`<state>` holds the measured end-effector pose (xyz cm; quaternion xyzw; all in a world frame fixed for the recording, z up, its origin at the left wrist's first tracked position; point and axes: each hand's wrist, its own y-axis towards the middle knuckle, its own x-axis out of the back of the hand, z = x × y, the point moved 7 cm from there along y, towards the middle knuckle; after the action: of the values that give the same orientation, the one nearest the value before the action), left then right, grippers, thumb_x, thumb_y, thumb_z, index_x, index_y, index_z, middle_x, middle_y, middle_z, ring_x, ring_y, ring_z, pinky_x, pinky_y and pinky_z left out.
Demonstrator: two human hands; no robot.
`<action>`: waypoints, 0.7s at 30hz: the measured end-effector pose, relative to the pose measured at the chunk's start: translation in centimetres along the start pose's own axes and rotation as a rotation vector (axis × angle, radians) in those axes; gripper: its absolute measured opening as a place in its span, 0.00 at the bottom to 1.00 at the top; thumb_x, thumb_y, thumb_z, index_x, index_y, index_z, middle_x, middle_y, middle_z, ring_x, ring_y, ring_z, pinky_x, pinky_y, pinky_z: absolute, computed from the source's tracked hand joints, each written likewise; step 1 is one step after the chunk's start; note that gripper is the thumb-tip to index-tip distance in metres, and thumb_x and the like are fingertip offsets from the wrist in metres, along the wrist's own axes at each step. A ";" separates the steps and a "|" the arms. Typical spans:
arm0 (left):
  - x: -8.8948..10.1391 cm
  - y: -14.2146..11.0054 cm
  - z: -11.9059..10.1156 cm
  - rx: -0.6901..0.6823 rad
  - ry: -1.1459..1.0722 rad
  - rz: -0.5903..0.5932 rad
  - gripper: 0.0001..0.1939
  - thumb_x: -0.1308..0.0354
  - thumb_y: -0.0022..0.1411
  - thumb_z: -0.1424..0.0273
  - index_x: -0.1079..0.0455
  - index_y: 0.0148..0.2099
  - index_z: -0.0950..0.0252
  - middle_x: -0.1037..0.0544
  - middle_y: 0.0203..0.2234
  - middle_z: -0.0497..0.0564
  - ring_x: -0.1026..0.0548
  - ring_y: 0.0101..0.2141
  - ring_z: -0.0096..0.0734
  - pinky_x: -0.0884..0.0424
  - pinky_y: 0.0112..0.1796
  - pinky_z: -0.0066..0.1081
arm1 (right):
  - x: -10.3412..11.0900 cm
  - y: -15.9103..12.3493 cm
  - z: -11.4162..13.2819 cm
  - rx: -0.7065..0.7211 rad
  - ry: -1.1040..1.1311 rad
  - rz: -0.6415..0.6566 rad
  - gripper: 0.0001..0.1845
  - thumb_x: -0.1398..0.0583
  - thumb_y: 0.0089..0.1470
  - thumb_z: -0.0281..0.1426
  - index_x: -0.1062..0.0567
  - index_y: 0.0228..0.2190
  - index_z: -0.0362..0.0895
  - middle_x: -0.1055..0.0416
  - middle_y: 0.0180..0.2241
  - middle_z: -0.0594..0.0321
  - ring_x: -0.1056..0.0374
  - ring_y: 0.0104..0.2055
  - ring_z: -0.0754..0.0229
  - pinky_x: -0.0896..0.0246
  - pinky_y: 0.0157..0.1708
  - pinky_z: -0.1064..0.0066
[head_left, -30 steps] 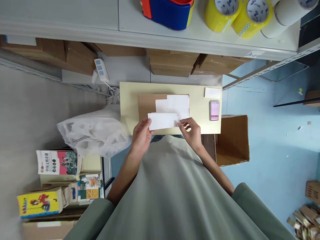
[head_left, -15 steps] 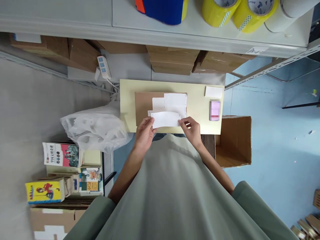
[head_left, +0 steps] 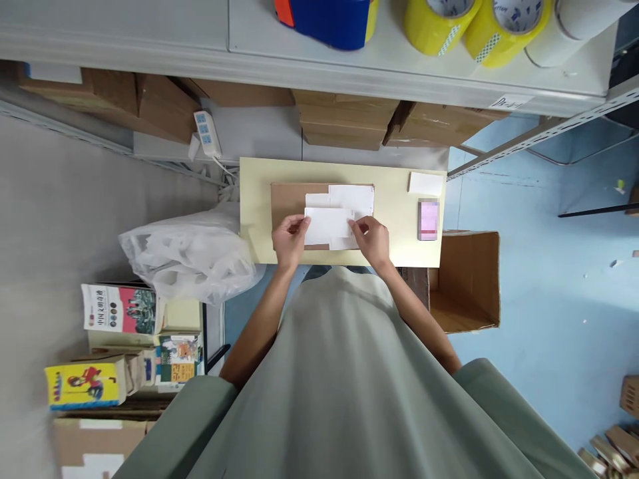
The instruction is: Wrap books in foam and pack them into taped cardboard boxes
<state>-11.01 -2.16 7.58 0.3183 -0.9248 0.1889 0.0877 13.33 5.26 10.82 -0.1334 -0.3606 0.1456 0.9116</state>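
Note:
A blank white label (head_left: 327,226) is stretched between my two hands, over a flat brown cardboard piece (head_left: 287,201). My left hand (head_left: 290,242) pinches its left end between thumb and fingers. At the other end, my right hand (head_left: 371,242) pinches the right edge in the same way. Other white labels (head_left: 352,195) cover the right part of the cardboard and partly show from under the held one. I cannot tell whether the held label touches the cardboard. All this is on a pale yellow tabletop (head_left: 256,199).
A white slip (head_left: 425,183) and a pink card stack (head_left: 428,220) lie at the table's right. An open carton (head_left: 466,283) stands beside it. Left are a plastic bag (head_left: 190,256) and books (head_left: 120,309). A shelf (head_left: 150,40) with yellow tape rolls (head_left: 439,26) overhangs the back.
Both hands have moved the label slightly away from my body, further over the cardboard. The label's curled lower edge now looks straighter and flatter.

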 end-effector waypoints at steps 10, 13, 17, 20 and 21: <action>-1.0 1.8 0.4 -0.107 0.250 -0.011 0.04 0.32 0.68 0.66 0.23 0.41 0.58 0.14 0.39 0.53 0.18 0.41 0.42 0.26 0.50 0.39 | -2.3 2.2 -0.1 -0.075 -0.297 0.064 0.13 0.42 0.77 0.39 0.22 0.41 0.47 0.17 0.49 0.52 0.23 0.46 0.49 0.36 0.43 0.63; -1.1 1.9 0.6 -0.128 0.276 -0.005 0.04 0.33 0.69 0.66 0.24 0.40 0.57 0.15 0.38 0.52 0.18 0.41 0.44 0.26 0.51 0.40 | -2.3 2.1 0.3 -0.068 -0.330 0.068 0.13 0.42 0.77 0.38 0.22 0.40 0.47 0.18 0.49 0.51 0.23 0.46 0.49 0.36 0.43 0.63; -1.4 1.7 0.5 -0.156 0.317 0.004 0.04 0.33 0.69 0.66 0.26 0.40 0.56 0.16 0.38 0.54 0.19 0.45 0.48 0.28 0.55 0.44 | -2.2 2.2 0.8 -0.079 -0.376 0.075 0.13 0.42 0.78 0.38 0.24 0.39 0.47 0.18 0.49 0.50 0.23 0.46 0.48 0.36 0.43 0.63; -1.2 1.5 0.3 -0.184 0.351 0.022 0.06 0.34 0.71 0.63 0.27 0.42 0.56 0.18 0.42 0.58 0.22 0.53 0.55 0.31 0.61 0.49 | -1.7 2.4 0.5 -0.104 -0.401 0.078 0.14 0.40 0.77 0.40 0.24 0.38 0.46 0.18 0.47 0.50 0.23 0.46 0.47 0.34 0.45 0.63; -1.0 1.5 0.3 -0.188 0.362 0.019 0.07 0.33 0.70 0.62 0.27 0.44 0.56 0.19 0.45 0.60 0.23 0.56 0.57 0.32 0.63 0.51 | -1.5 2.3 0.3 -0.109 -0.410 0.081 0.14 0.40 0.77 0.40 0.23 0.39 0.46 0.18 0.47 0.49 0.22 0.46 0.46 0.33 0.45 0.62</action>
<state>-11.16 -0.63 6.60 0.2607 -0.9105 0.1567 0.2800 11.74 6.90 9.31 -0.1643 -0.5403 0.1864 0.8040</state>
